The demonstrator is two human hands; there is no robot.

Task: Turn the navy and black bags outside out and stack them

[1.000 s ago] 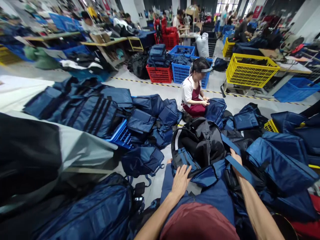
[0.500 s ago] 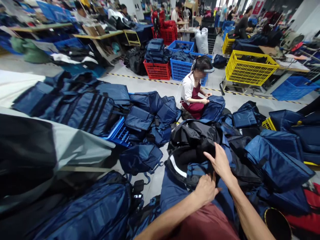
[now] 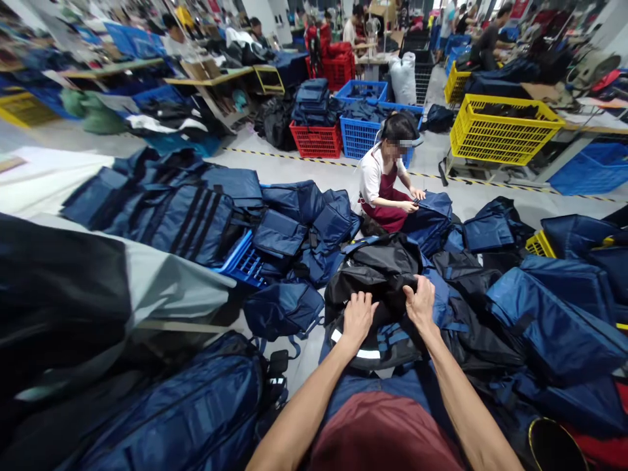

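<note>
A black bag [image 3: 383,258] with pale reflective strips and blue webbing lies across my lap, its dark opening facing me. My left hand [image 3: 360,319] grips the left part of the opening's edge, fingers bent over the black cloth. On the other side of the opening, my right hand [image 3: 420,302] holds the edge with curled fingers, its thumb pointing inward. The inside of the bag is too dark to make out. A small navy bag [image 3: 284,309] lies on the floor to the left, apart from my hands.
A co-worker [image 3: 385,173] in a dark red apron sits ahead, handling a navy bag [image 3: 430,219]. Navy bags [image 3: 554,320] are piled at right, and more [image 3: 171,216] fill a blue crate [image 3: 243,261] at left. Red [image 3: 316,139] and yellow crates [image 3: 505,129] stand farther back.
My left hand has moved from the bag's near edge up and left to the opening's left side. My right hand has shifted slightly left. The bag's near flap with the reflective strip has turned toward me.
</note>
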